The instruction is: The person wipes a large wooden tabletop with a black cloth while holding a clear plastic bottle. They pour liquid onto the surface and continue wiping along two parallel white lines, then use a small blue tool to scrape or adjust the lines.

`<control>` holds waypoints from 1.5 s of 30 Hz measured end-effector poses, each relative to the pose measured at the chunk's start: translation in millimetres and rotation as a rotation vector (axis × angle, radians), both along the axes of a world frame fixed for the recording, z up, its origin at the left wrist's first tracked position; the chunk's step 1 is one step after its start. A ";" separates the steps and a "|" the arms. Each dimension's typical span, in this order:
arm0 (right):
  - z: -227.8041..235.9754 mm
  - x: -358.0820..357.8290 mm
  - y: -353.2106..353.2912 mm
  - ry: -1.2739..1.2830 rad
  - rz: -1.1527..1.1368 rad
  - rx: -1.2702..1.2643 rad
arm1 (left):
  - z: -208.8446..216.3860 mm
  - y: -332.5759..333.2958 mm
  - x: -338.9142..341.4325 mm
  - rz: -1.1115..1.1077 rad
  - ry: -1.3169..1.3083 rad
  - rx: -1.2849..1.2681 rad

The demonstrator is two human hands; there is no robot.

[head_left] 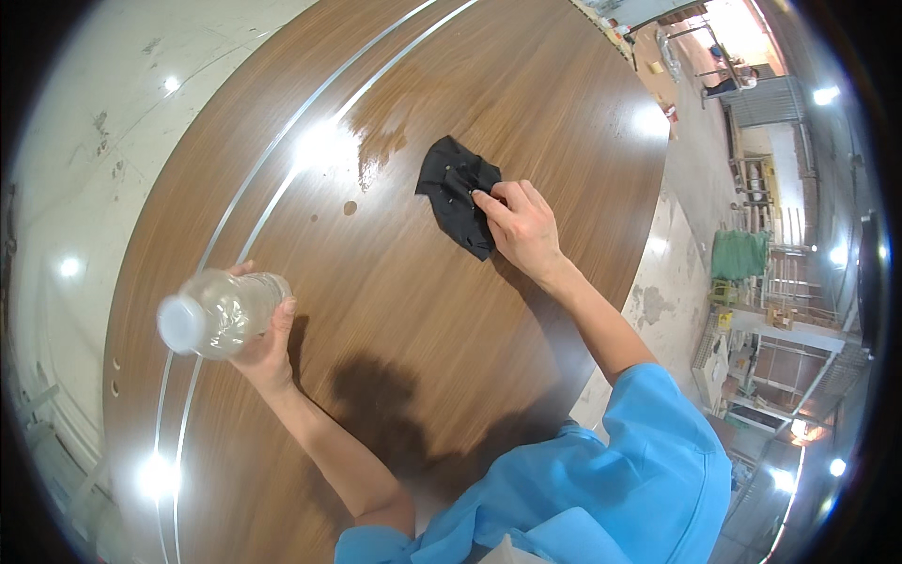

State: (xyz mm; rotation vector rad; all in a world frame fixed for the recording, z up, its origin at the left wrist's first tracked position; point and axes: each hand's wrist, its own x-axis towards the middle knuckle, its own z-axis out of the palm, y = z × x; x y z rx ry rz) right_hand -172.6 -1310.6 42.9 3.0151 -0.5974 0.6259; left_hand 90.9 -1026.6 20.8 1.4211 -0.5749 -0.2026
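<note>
My left hand (266, 348) is wrapped round a clear plastic bottle (240, 313) with a white cap, tilted so that its cap points left, above the wood panel. My right hand (522, 228) pinches the edge of a crumpled black cloth (453, 193) between thumb and fingers. The cloth is spread on or just over the brown wood-grain panel (423, 310). Wet streaks (376, 132) and a few drops mark the surface to the left of the cloth and beyond it. Two pale strips (282, 160) run along the panel's left side.
A pale, stained floor (103, 188) lies left of the panel. Off to the right are a green covered stack (739, 255), shelving and other workshop items. A person (733, 83) is far off at the upper right. Some objects lie by the panel's far right edge.
</note>
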 end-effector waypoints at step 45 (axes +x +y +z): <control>15.2 -29.5 10.7 0.110 0.284 0.125 | 15.8 -151.7 -102.3 -0.385 -0.626 0.638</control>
